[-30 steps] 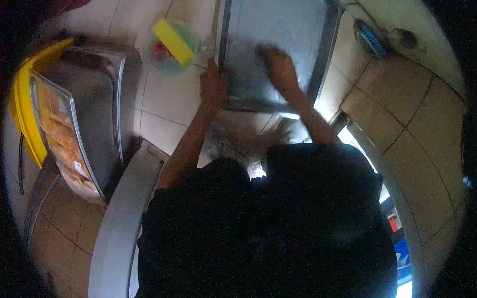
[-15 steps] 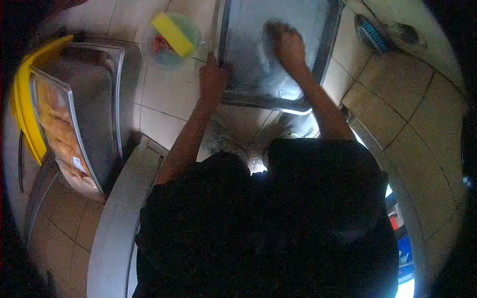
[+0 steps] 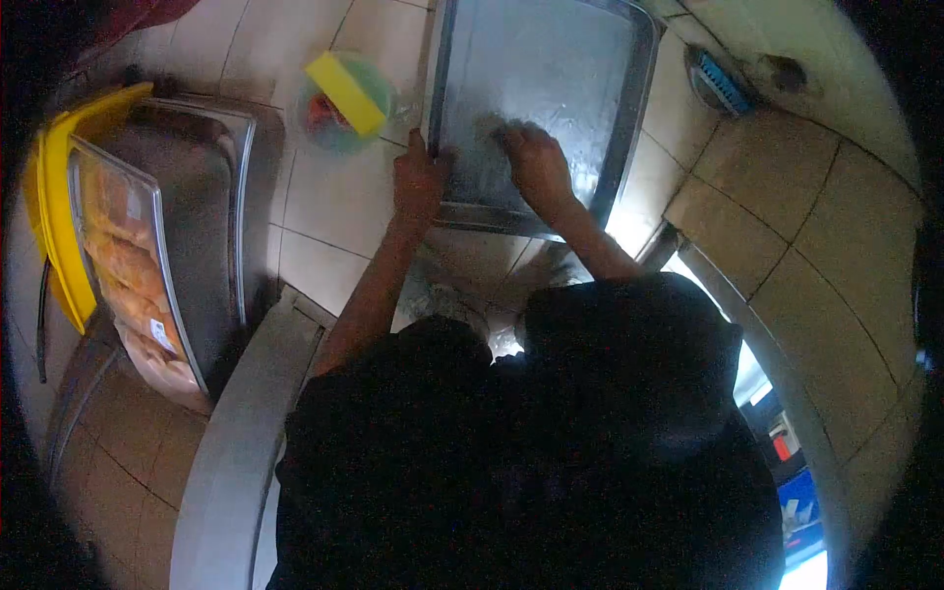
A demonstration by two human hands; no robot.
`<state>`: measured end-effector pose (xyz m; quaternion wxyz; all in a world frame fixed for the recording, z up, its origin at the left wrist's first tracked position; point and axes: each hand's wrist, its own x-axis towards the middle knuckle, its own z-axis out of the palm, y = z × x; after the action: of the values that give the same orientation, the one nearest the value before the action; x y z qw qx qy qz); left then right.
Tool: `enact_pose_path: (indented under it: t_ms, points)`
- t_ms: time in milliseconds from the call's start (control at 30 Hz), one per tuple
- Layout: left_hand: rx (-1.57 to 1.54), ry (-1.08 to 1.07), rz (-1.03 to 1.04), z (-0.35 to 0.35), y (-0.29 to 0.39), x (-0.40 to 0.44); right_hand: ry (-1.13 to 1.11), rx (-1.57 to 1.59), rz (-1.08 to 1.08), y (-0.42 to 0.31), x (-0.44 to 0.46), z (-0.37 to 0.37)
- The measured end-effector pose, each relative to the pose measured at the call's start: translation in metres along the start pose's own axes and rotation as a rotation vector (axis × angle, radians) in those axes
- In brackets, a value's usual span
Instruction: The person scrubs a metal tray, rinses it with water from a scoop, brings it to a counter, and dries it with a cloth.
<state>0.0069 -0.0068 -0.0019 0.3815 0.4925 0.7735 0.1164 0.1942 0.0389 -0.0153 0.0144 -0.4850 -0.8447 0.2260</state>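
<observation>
A wide, shallow metal tray with a raised dark rim lies on the tiled floor in front of me, its surface wet and shiny. At the tray's left edge, my left hand is closed round the rim. Over the middle of the tray, my right hand is bent down with its fingers together. A small, dull grey-green scouring pad shows at its fingertips against the metal; most of it is blurred or covered.
Left of the tray, a greenish bowl holds a yellow sponge and something red. A blue-bristled brush lies at the upper right. Further left stand a deep metal pan, packaged orange-brown food and a yellow object.
My right hand has moved left and toward me across the tray. My left hand stays at the rim. The view has shifted slightly.
</observation>
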Motion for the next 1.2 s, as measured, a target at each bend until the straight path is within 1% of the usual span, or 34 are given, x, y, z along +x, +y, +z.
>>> enact_pose_path:
  t_ms: [67,100,133,200,267,300,333,367,400,433,467,500,533,567,600,633,667,700,733,800,833,900,933,1000,1033,1067,1100,1133,1167,1200]
  points:
    - [-0.083,-0.074,-0.081,-0.001,0.001,0.003,0.219,-0.083,0.002,0.019,0.022,-0.008]
    - [-0.077,-0.086,-0.085,0.003,-0.002,0.0,0.058,-0.021,0.18,0.037,0.042,-0.022]
    - [-0.077,-0.057,-0.108,0.006,-0.005,0.003,0.215,-0.007,0.131,0.062,0.051,-0.021]
    - [-0.085,-0.026,-0.103,0.008,-0.007,0.006,-0.1,0.096,0.287,0.023,0.046,-0.062]
    - [-0.103,0.038,0.056,0.004,-0.008,0.005,0.299,0.011,-0.087,0.027,0.007,0.021]
    - [-0.114,0.043,0.055,0.004,-0.004,0.003,0.201,0.096,-0.051,0.017,-0.014,0.026]
    - [-0.03,0.032,-0.034,0.004,0.0,0.004,0.108,0.183,-0.01,0.007,-0.033,0.026]
    - [0.056,0.026,-0.12,0.003,0.003,0.007,0.114,0.178,-0.018,0.006,-0.035,0.009]
    - [0.047,0.033,-0.121,-0.003,0.003,0.009,-0.004,0.03,0.017,0.004,-0.033,-0.021]
    - [-0.076,0.02,-0.066,-0.006,0.002,0.008,-0.126,-0.106,0.061,0.011,-0.038,-0.036]
    - [-0.134,0.001,-0.047,-0.005,-0.002,0.003,-0.012,-0.298,0.156,0.048,-0.039,-0.015]
    - [-0.193,-0.019,-0.029,-0.003,-0.007,-0.003,-0.081,-0.179,0.342,0.063,-0.012,-0.04]
    - [-0.086,0.037,-0.009,0.001,-0.01,0.001,0.098,-0.431,0.0,0.065,-0.004,-0.07]
    - [0.013,0.101,0.017,0.003,-0.009,0.006,0.005,-0.477,0.064,0.072,-0.004,-0.062]
    - [0.006,0.098,0.023,0.004,-0.009,0.003,0.015,-0.469,0.079,0.072,-0.016,-0.046]
    - [0.058,0.122,0.097,0.004,-0.012,-0.002,0.025,-0.46,0.093,0.073,-0.027,-0.03]
    - [0.085,0.094,0.085,0.003,-0.018,0.004,0.145,-0.39,0.042,0.064,-0.041,-0.018]
    - [0.112,0.065,0.075,0.002,-0.023,0.009,0.128,-0.191,-0.026,0.051,-0.051,-0.021]
    - [0.139,0.036,0.064,-0.002,-0.025,0.014,0.076,-0.259,0.043,0.043,-0.059,-0.016]
    - [0.068,0.047,0.034,-0.002,-0.022,0.012,0.042,-0.36,0.121,0.058,-0.042,-0.027]
    - [0.079,0.028,0.035,-0.004,-0.015,0.01,0.156,-0.189,0.468,0.068,-0.026,-0.033]
    - [-0.066,0.021,-0.109,-0.01,-0.004,0.004,-0.178,0.036,0.58,0.09,0.002,-0.035]
    - [-0.063,0.034,-0.105,-0.014,-0.005,0.009,-0.272,-0.278,0.452,0.093,0.015,-0.032]
    - [-0.041,-0.075,-0.065,-0.014,-0.005,0.007,0.039,-0.39,0.174,0.057,-0.034,0.0]
    - [-0.049,-0.066,-0.063,-0.007,-0.017,0.007,0.101,-0.325,0.182,0.057,-0.037,0.001]
    - [0.07,0.032,0.171,0.005,-0.038,0.008,0.164,-0.258,0.186,0.056,-0.039,0.001]
    - [0.135,0.073,0.285,0.006,-0.043,0.01,0.226,-0.192,0.186,0.055,-0.041,0.002]
    - [0.204,0.123,0.397,0.007,-0.047,0.013,0.091,-0.318,0.262,0.059,-0.024,-0.023]
    - [0.111,0.105,0.281,0.001,-0.034,0.014,-0.055,-0.448,0.319,0.063,-0.007,-0.047]
    - [0.019,0.084,0.159,-0.001,-0.026,0.008,-0.103,-0.379,0.339,0.07,0.006,-0.056]
